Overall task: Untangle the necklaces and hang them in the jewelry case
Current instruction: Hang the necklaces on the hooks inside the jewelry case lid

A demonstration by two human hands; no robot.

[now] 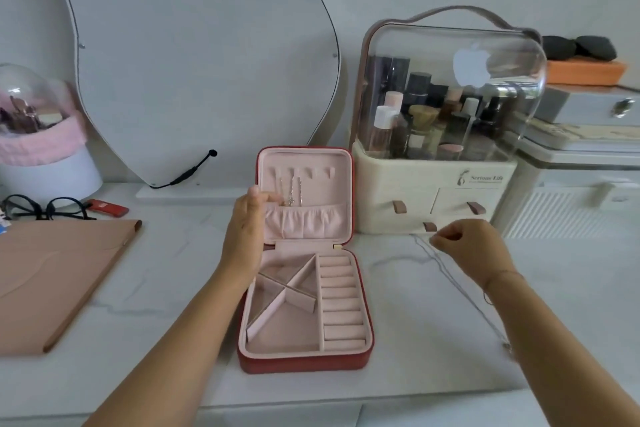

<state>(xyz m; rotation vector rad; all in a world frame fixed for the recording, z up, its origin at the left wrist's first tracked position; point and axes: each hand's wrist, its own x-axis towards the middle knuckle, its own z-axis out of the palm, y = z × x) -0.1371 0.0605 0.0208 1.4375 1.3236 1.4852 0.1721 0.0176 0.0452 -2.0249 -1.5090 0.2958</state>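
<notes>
A red jewelry case (367, 322) with pink lining lies open on the white marble table, its lid (341, 163) standing upright. Thin necklaces (292, 192) hang from the hooks in the lid, their ends tucked in the gathered pocket. My left hand (247, 218) is at the lid's left edge, fingers extended toward the hanging chains. My right hand (467, 246) is to the right of the case and pinches a thin silver chain (450, 279), which trails down along the table beside my forearm to a small pendant.
A cream cosmetics organizer (433, 191) with a clear dome stands right behind the case. A curvy mirror (201, 62) leans on the wall. Black glasses (45, 208), a red lighter (107, 207) and a brown folder (59, 274) lie at the left. A pink-and-white container (45, 156) is far left.
</notes>
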